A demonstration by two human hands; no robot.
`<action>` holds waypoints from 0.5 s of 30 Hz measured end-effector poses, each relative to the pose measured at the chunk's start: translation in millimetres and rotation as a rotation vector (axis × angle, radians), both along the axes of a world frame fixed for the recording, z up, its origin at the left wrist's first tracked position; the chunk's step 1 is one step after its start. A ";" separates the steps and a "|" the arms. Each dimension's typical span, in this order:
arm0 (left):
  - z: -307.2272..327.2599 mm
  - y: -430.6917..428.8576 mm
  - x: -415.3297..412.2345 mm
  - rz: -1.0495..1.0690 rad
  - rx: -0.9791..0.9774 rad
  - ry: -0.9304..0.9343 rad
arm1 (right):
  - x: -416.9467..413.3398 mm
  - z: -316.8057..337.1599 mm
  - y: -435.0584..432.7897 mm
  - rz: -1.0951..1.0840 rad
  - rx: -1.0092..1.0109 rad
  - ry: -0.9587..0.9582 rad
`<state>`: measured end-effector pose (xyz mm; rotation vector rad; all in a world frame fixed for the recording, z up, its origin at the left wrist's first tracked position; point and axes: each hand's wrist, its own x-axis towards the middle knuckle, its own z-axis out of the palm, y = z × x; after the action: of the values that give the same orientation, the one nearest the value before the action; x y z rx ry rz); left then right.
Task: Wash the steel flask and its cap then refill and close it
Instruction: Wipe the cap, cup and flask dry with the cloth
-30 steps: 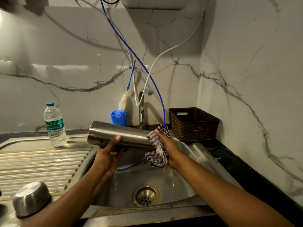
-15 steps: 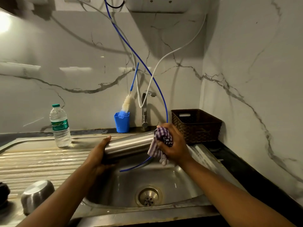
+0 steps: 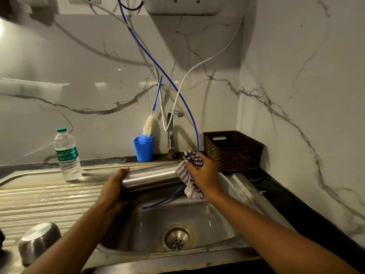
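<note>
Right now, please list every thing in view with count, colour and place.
steel flask: one, silver, sideways over sink
cloth: one, purple-white striped, flask's right end
sink: one, steel, centre
water bottle: one, clear, green label, draining board
steel bowl: one, silver, upturned, lower left
cup: one, blue, behind sink
brush: one, white bristles, in cup
tap: one, steel, behind sink
blue tube: one, blue, hangs into sink
white tube: one, white, loops by tap
basket: one, brown, right of sink
left grip: one, bare hand, holds flask's left end
right grip: one, bare hand, holds cloth
</note>
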<state>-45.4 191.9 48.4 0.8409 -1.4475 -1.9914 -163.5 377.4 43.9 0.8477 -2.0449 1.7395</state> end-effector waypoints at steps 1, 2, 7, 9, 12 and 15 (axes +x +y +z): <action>-0.8 -2.0 0.8 -0.041 0.088 -0.027 | 3.7 1.5 3.1 0.018 0.005 0.240; 0.4 -2.0 3.2 -0.080 0.156 -0.051 | 6.2 2.2 6.2 0.050 0.031 0.451; -1.1 1.0 0.5 -0.003 0.053 0.074 | 5.1 8.2 10.5 0.078 0.014 0.338; -1.2 1.7 0.5 0.019 -0.090 0.210 | 1.6 12.9 8.3 0.097 -0.019 -0.093; -4.0 0.3 2.6 0.007 -0.202 0.301 | -5.0 11.2 9.9 0.136 -0.039 -0.219; -3.4 -4.8 4.7 0.032 -0.181 0.331 | -6.4 8.1 17.3 0.179 0.139 0.272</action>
<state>-40.7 187.2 45.0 0.4303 -1.3834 -1.8378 -169.8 394.6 52.1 1.2700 -1.9743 1.4814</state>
